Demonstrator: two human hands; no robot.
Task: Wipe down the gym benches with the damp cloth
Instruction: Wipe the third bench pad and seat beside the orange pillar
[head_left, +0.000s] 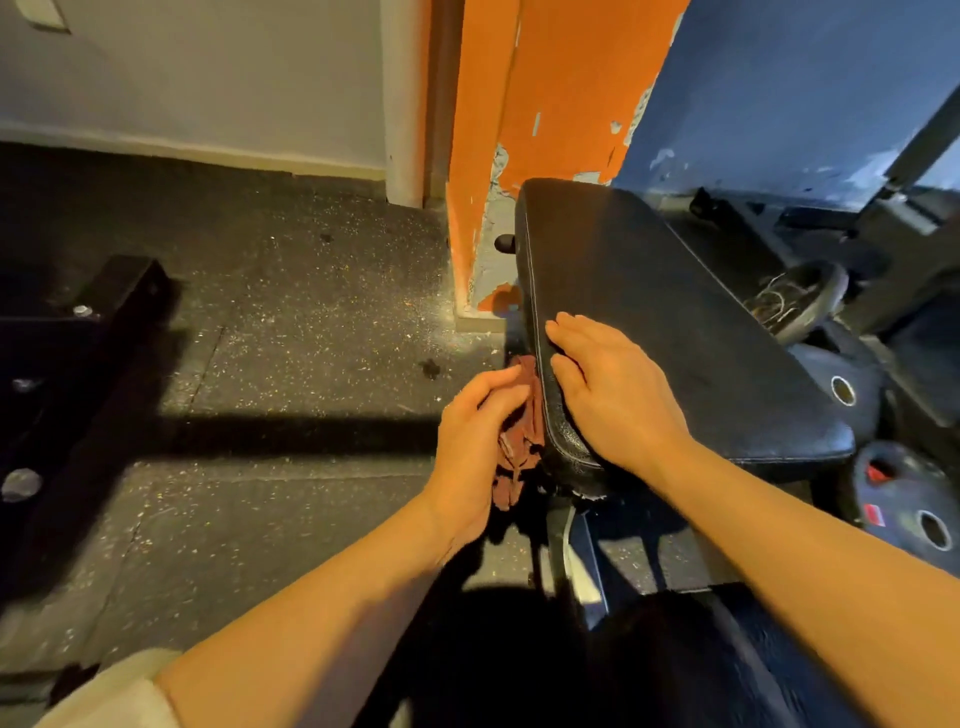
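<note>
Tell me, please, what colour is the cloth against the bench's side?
Reddish-brown cloth, clearest in the head view.

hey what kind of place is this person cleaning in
Most likely a gym's free-weight area: a black padded bench, weight plates lying on the floor beside it, and speckled rubber flooring.

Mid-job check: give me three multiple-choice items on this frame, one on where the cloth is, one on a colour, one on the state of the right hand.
1. Where is the cloth?
A. At the bench pad's left side edge
B. Spread across the pad's top
C. On the floor by the pillar

2. What colour is the pillar behind the bench pad?
A. Green
B. Orange
C. White

3. The right hand is:
A. Gripping a weight plate
B. Clenched, in the air
C. Flat on the pad

Answers: 1 A, the left hand holds it against that edge. 2 B, peeling orange paint. 3 C, fingers lie straight on the pad.
</note>
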